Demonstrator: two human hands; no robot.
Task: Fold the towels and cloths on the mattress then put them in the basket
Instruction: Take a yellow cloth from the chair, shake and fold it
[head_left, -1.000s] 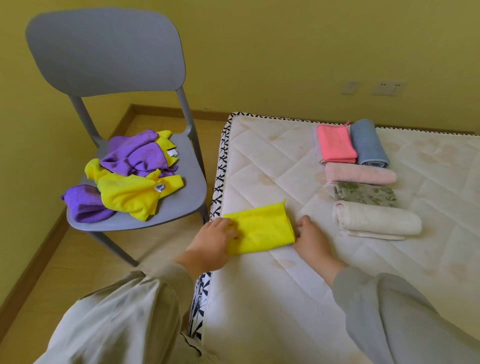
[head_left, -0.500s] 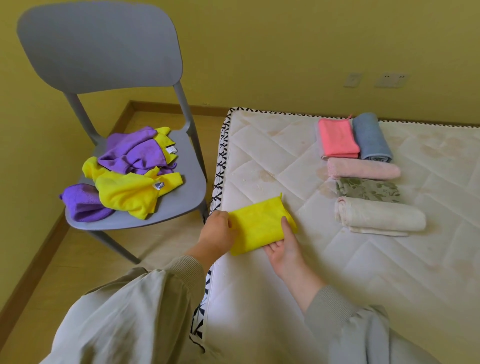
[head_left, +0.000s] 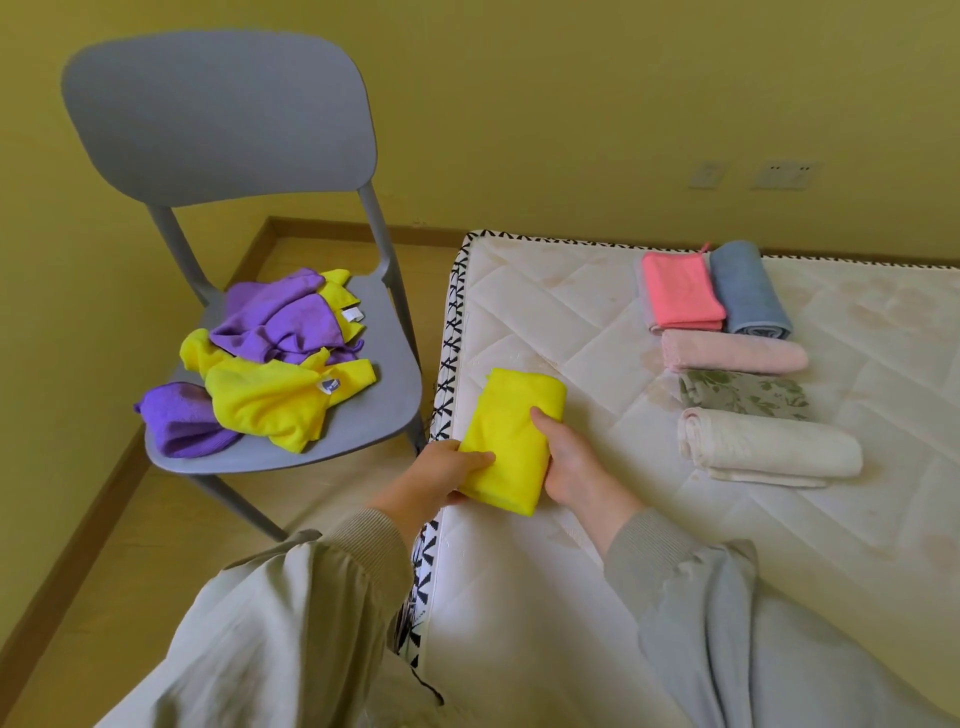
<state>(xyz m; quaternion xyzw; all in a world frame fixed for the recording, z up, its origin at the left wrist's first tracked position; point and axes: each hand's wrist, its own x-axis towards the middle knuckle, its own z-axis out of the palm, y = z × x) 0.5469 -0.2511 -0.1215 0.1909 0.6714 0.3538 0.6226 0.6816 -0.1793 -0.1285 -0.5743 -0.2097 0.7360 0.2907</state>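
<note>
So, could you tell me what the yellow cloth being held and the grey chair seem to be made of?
The yellow cloth looks like microfibre: matte, fine nap, soft rounded fold. The grey chair looks like moulded plastic: smooth, evenly coloured, faint sheen; its legs could be painted metal.

Grey plastic chair (head_left: 218, 119) on wood floor (head_left: 156, 519), yellow wall (head_left: 571, 104) behind w/ 2 sockets (head_left: 784, 175) & brown skirting (head_left: 337, 228).
</note>
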